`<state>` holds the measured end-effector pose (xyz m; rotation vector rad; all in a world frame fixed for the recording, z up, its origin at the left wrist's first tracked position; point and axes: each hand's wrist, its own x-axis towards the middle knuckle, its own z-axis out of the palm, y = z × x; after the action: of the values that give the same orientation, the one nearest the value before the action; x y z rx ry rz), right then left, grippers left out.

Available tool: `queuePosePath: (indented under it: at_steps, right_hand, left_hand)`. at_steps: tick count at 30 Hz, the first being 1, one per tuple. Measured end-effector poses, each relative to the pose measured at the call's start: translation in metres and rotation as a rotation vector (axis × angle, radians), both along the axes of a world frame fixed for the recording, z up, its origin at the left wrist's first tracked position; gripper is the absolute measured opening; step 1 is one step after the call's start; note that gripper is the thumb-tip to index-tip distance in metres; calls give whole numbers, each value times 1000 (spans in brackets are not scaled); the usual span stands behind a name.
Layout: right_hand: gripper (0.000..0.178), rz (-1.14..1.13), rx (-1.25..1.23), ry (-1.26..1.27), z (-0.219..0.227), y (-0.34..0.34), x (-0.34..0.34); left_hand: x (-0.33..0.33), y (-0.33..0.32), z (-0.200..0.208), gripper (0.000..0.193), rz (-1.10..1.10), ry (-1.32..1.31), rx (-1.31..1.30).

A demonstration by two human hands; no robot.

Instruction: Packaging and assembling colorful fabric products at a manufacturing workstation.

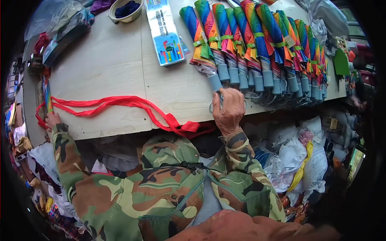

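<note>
At the table's left edge, my left hand (52,120) is closed around the lower end of a narrow rainbow-striped cloth bundle (48,96). A long red ribbon (120,101) trails from beside it across the table's front. My right hand (229,109) is at the front edge, its fingers curled together at the grey-blue handle (215,82) of the leftmost umbrella in a row. What lies between those fingers is mostly hidden, though a thin grey cord shows beside them. The folded rainbow umbrellas (253,40) lie side by side, bound with green straps, handles toward me.
A white and blue printed box (164,36) lies on the wooden table (96,72). Behind it stands a bowl (125,11) with dark cloth. Plastic-wrapped packs (68,34) sit at the far left. Under the table's right side are white bags (289,158) and a yellow strip (302,168).
</note>
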<state>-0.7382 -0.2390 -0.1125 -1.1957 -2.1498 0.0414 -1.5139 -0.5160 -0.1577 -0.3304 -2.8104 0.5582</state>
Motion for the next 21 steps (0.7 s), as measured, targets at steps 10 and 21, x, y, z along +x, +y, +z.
queuePosePath:
  at_steps: [10, 21]
  right_hand:
    - [41, -263, -65, -182, -4, 48, -1]
    - [56, -316, -350, -325, -10, 53, 12]
  left_hand:
    - [214, 98, 7, 53, -772, -255, 401]
    - [501, 229, 54, 38, -1338, -876, 611]
